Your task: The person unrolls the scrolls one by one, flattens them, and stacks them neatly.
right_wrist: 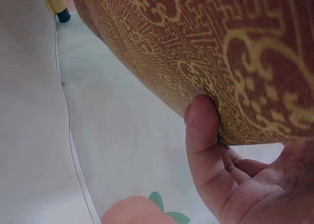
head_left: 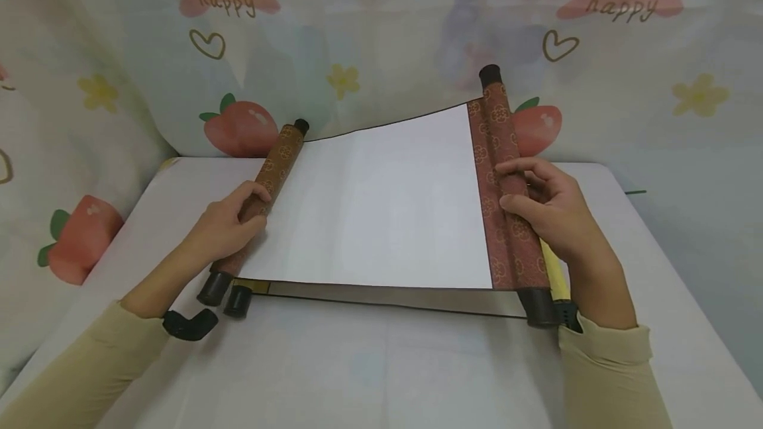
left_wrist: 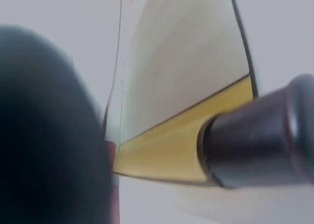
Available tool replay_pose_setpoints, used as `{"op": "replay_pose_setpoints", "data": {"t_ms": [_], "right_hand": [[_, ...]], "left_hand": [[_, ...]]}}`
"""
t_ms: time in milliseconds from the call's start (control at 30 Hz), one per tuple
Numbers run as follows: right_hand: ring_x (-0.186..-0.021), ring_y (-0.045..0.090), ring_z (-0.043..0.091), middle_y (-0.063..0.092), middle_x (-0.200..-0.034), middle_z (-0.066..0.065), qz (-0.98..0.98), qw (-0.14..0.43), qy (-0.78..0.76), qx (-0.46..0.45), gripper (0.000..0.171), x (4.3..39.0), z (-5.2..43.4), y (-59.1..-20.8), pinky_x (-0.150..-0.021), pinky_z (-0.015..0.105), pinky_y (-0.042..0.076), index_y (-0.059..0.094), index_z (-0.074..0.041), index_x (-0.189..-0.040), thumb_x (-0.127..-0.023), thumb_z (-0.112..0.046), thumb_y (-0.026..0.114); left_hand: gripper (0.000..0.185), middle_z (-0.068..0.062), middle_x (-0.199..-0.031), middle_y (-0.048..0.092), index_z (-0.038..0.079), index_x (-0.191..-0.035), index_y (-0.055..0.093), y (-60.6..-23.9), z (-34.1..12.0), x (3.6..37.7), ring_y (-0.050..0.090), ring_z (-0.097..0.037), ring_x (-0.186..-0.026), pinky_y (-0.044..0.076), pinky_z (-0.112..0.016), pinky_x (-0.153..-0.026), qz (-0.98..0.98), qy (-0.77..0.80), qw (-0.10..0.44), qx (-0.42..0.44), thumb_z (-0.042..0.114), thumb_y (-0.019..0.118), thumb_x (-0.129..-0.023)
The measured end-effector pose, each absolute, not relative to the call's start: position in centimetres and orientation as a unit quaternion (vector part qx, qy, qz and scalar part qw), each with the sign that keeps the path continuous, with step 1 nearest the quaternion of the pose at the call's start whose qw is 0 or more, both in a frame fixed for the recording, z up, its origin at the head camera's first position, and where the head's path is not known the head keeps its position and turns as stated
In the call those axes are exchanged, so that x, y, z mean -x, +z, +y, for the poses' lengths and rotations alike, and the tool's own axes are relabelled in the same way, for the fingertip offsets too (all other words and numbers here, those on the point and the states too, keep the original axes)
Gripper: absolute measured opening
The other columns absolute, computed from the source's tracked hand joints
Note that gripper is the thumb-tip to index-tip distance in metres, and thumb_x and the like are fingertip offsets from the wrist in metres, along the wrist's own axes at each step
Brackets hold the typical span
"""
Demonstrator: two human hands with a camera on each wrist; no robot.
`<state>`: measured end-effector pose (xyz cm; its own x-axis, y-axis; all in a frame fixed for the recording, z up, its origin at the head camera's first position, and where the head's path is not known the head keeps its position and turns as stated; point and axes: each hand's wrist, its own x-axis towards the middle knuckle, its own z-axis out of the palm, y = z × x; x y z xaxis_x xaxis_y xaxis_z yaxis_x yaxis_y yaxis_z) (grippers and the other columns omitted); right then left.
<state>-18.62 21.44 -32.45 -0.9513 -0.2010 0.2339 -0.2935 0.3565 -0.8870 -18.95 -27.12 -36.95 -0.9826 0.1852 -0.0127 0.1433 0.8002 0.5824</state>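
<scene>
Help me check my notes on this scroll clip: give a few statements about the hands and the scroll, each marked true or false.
1. The left hand grips the scroll's left roller. True.
2. The right hand lies flat on the table, away from the scroll. False: its fingers curl round the right roller.
3. The scroll's open sheet is blank white. True.
4. The scroll is fully rolled shut. False: it is spread open between both rollers.

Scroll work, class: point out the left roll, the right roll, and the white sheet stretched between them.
left roll [head_left: 275,165], head view, on its brown patterned wrap above the left hand.
right roll [head_left: 497,126], head view, on its red patterned wrap above the right hand.
white sheet [head_left: 381,207], head view, on its blank middle.
</scene>
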Motion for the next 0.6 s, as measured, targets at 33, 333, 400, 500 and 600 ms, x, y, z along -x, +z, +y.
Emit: {"op": "replay_pose_setpoints", "data": {"t_ms": [33,333,400,500,600], "right_hand": [[-0.088,0.058,0.012,0.054,-0.122,0.005,-0.822,0.043,0.548,-0.151,0.039,18.62,21.43,-32.45,-0.065,0.020,0.052,0.059,-0.007,-0.129,-0.092,0.005,0.060],[-0.086,0.059,0.008,0.055,-0.120,0.007,-0.807,0.034,0.569,-0.153,0.040,18.70,21.29,-32.38,-0.065,0.020,0.052,0.060,-0.005,-0.127,-0.090,0.009,0.058],[-0.086,0.059,0.009,0.055,-0.120,0.007,-0.807,0.034,0.570,-0.153,0.040,18.70,21.35,-32.39,-0.065,0.020,0.052,0.060,-0.006,-0.127,-0.090,0.008,0.059],[-0.085,0.060,0.011,0.056,-0.120,0.009,-0.802,0.033,0.576,-0.152,0.039,18.71,21.47,-32.40,-0.064,0.020,0.052,0.060,-0.006,-0.127,-0.091,0.007,0.060],[-0.089,0.060,0.012,0.054,-0.121,0.009,-0.806,0.035,0.571,-0.152,0.039,18.69,21.52,-32.44,-0.066,0.020,0.053,0.060,-0.006,-0.128,-0.091,0.007,0.059]], "left_hand": [[0.030,-0.013,-0.095,0.058,0.022,-0.125,0.051,-36.94,-27.33,18.92,0.048,-0.026,-0.073,0.037,-0.034,-0.059,0.949,0.303,0.031,-0.085,0.019,0.051,-0.094],[0.031,-0.008,-0.103,0.063,0.022,-0.128,0.058,-37.19,-28.08,18.85,0.051,-0.025,-0.084,0.040,-0.037,-0.071,0.947,0.304,0.051,-0.093,0.020,0.043,-0.101],[0.026,-0.008,-0.096,0.060,0.022,-0.125,0.060,-37.17,-28.06,18.85,0.048,-0.024,-0.080,0.038,-0.036,-0.069,0.947,0.302,0.051,-0.093,0.023,0.049,-0.101],[0.025,-0.009,-0.095,0.056,0.022,-0.121,0.060,-37.05,-28.11,18.80,0.043,-0.024,-0.078,0.035,-0.036,-0.066,0.949,0.297,0.052,-0.090,0.025,0.062,-0.096],[0.031,-0.011,-0.110,0.059,0.022,-0.121,0.058,-36.95,-28.28,18.72,0.045,-0.026,-0.084,0.035,-0.036,-0.066,0.950,0.295,0.062,-0.084,0.024,0.068,-0.091]]}}
